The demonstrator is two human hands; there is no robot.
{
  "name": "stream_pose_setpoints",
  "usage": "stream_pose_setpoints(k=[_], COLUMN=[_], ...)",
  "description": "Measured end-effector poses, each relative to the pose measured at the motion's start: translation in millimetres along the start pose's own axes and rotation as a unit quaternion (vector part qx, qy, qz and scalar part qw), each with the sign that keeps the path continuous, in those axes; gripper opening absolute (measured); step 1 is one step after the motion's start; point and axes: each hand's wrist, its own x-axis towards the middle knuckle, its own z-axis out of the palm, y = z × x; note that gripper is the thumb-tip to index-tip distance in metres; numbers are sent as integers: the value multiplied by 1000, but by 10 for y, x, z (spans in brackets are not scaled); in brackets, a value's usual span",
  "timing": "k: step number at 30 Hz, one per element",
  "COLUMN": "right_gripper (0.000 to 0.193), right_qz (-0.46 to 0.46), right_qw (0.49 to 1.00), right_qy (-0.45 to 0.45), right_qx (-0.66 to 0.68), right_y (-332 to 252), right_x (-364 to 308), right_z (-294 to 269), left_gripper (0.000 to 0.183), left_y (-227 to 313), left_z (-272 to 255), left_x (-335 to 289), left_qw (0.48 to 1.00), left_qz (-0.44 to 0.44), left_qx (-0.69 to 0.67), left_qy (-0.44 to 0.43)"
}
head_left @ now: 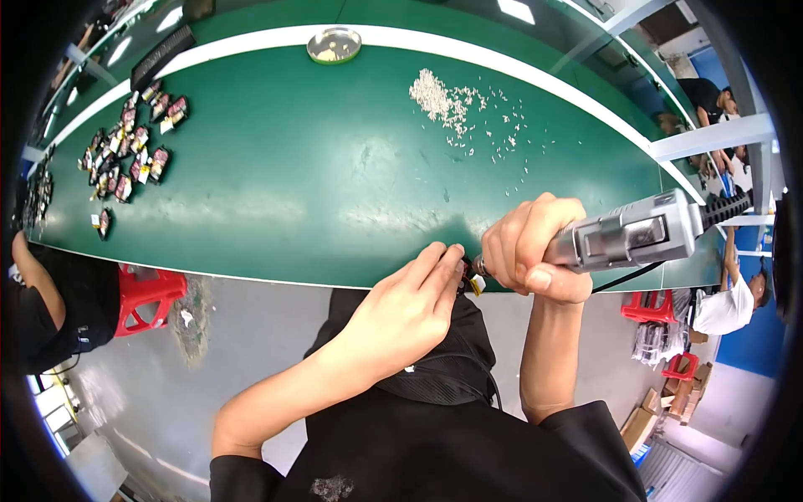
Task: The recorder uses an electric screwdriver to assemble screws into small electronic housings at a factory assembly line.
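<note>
My right hand (535, 251) is wrapped round a grey electric screwdriver (627, 230), whose ribbed cable runs off to the right. The tool lies nearly level, its tip end toward my left hand. At the near edge of the green table (276, 167), the closed fingers of my left hand (410, 305) press on a small black part with a yellow tag (477, 285). Most of that part is hidden by both hands, so I cannot tell if the tip touches it. Small white pieces (431, 94) lie in a heap at the far right, some scattered.
Several black parts with yellow and white tags (125, 155) cluster at the table's left, a single one (102, 223) nearer. A round metal dish (335, 50) stands at the far edge. A person sits left beside a red stool (149, 293); white frame posts (711, 138) rise right.
</note>
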Motion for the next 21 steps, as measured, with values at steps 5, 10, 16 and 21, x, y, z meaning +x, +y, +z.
stream_pose_setpoints(k=[5,10,16,21], right_gripper=[8,17,17,17], right_qz=[-76,-232,-274,-265], right_qw=[993,949,833,828], right_qy=[-88,197,380,384], right_qx=[31,86,295,312], right_y=[-174,-450,-167,-32], right_x=[-73,-694,-1053,-1167], right_z=[-106,-56,-101,-185], left_gripper=[34,34,42,36], left_y=[-140,-373,-1123,-397], left_z=[-77,-186,-331,-215], left_x=[86,227,15,453], left_qw=[997,993,933,975], left_qz=[34,-117,-260,-168], left_qx=[-60,18,223,67], left_qy=[-28,24,113,133])
